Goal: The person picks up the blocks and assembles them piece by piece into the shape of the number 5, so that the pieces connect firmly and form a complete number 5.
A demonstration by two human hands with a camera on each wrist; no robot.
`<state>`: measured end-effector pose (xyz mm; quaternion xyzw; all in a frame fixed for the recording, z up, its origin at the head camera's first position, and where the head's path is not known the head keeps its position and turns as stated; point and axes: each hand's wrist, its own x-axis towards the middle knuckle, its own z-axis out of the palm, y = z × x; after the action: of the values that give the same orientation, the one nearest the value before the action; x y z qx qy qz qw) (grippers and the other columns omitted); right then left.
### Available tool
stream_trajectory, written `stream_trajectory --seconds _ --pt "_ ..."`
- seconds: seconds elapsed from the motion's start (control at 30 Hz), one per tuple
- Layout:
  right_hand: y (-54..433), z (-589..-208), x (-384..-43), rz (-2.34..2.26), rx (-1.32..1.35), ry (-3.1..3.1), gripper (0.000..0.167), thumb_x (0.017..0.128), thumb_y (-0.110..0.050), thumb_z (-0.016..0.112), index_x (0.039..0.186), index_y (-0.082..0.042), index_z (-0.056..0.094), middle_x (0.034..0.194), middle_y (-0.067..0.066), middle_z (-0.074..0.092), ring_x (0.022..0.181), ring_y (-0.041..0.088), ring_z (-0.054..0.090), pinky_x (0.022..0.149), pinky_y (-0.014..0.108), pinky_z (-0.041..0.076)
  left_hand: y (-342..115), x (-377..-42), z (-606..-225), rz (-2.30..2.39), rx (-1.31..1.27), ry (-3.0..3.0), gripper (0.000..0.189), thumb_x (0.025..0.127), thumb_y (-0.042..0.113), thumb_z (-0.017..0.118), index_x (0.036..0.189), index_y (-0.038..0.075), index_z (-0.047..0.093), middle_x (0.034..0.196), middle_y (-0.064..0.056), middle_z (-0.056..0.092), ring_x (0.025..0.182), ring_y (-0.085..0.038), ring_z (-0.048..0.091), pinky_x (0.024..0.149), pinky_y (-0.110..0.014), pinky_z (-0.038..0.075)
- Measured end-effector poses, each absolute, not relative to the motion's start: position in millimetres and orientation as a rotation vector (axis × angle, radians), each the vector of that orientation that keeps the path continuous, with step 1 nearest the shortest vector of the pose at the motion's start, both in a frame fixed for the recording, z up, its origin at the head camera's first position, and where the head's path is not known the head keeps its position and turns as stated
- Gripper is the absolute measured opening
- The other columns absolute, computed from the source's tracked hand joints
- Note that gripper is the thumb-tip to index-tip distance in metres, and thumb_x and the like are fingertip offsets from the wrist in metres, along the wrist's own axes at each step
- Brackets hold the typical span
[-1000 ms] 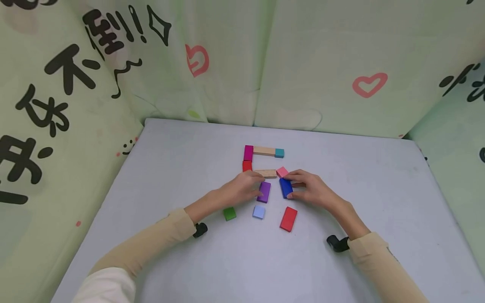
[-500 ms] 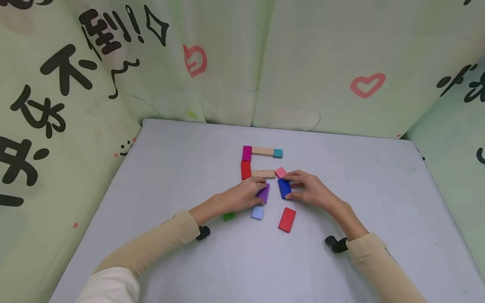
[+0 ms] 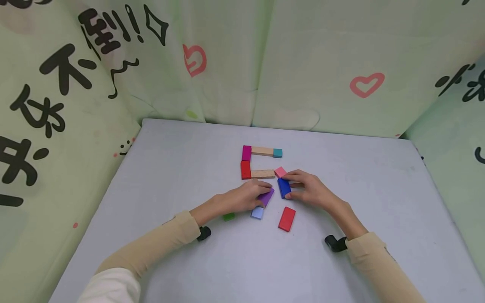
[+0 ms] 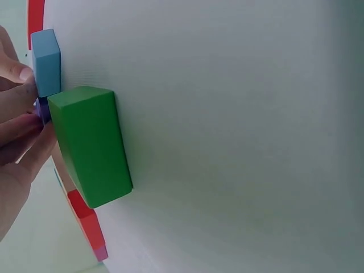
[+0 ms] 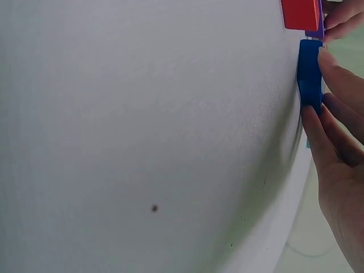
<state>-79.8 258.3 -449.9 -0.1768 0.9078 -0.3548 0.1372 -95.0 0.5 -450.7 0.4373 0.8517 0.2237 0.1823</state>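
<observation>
Pinching purple oblong block (image 3: 267, 198) in left hand (image 3: 247, 197), at 8 o'clock from blue oblong block (image 3: 283, 188). Gripping blue by its ends in right hand (image 3: 308, 188), likely to steady it near small pink block (image 3: 280, 171) at 12 o'clock. Seeing green block (image 4: 94, 148) well only from left wrist; mostly hidden from head.

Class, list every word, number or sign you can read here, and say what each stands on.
"不": black character, pale green cloth, left.
"!": black mark, same cloth, further up.
Red heart outline: same cloth, right.
Other black characters: distorted or cut off, unreadable.
Blocks: no text visible.
</observation>
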Motion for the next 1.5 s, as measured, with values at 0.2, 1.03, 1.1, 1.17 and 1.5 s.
stream_trajectory --seconds 0.2,1.03,1.1,1.17,1.5 --pt "258.7 -449.2 -80.2 -1.029 -0.515 2.622 0.054 0.088 -0.007 0.081 0.138 0.003 0.062 0.141 0.025 0.057 0.118 0.042 0.066 0.098 0.049 0.055 1.1 -94.5 -450.5 0.607 1.272 2.339 0.048 0.098 0.01 0.071 0.144 0.003 0.059 0.152 -0.009 0.056 0.14 -0.025 0.052 0.11 -0.028 0.047" --pt "258.9 -450.0 -80.7 -1.041 -0.494 2.616 0.054 0.089 -0.005 0.079 0.139 0.002 0.061 0.143 0.025 0.056 0.12 0.043 0.065 0.099 0.05 0.055 1.1 -76.0 -447.0 0.545 1.276 2.314 0.051 0.099 0.014 0.069 0.148 0.008 0.056 0.16 -0.008 0.047 0.135 -0.024 0.051 0.098 -0.018 0.051" --pt "258.8 -449.5 -80.7 -1.038 -0.493 2.619 0.054 0.089 -0.005 0.079 0.139 0.002 0.061 0.143 0.025 0.056 0.12 0.043 0.065 0.099 0.05 0.055 1.2 -75.7 -446.9 0.548 1.275 2.3 0.051 0.1 0.013 0.068 0.149 0.008 0.055 0.16 -0.007 0.047 0.133 -0.023 0.052 0.096 -0.016 0.05" --pt "258.7 -448.6 -80.7 -1.033 -0.489 2.623 0.054 0.089 -0.005 0.079 0.139 0.002 0.061 0.143 0.025 0.056 0.12 0.043 0.065 0.098 0.05 0.055 1.3 -75.4 -446.5 0.551 1.273 2.288 0.051 0.1 0.012 0.068 0.149 0.008 0.054 0.16 -0.007 0.047 0.132 -0.022 0.052 0.097 -0.016 0.05" --pt "258.9 -448.6 -80.6 -1.022 -0.502 2.629 0.054 0.089 -0.008 0.08 0.139 0.002 0.061 0.142 0.024 0.057 0.12 0.043 0.065 0.099 0.05 0.055 3.5 -73.0 -444.7 0.532 1.28 2.28 0.048 0.1 0.011 0.068 0.147 0.006 0.057 0.15 -0.007 0.059 0.136 -0.02 0.053 0.107 -0.023 0.048"
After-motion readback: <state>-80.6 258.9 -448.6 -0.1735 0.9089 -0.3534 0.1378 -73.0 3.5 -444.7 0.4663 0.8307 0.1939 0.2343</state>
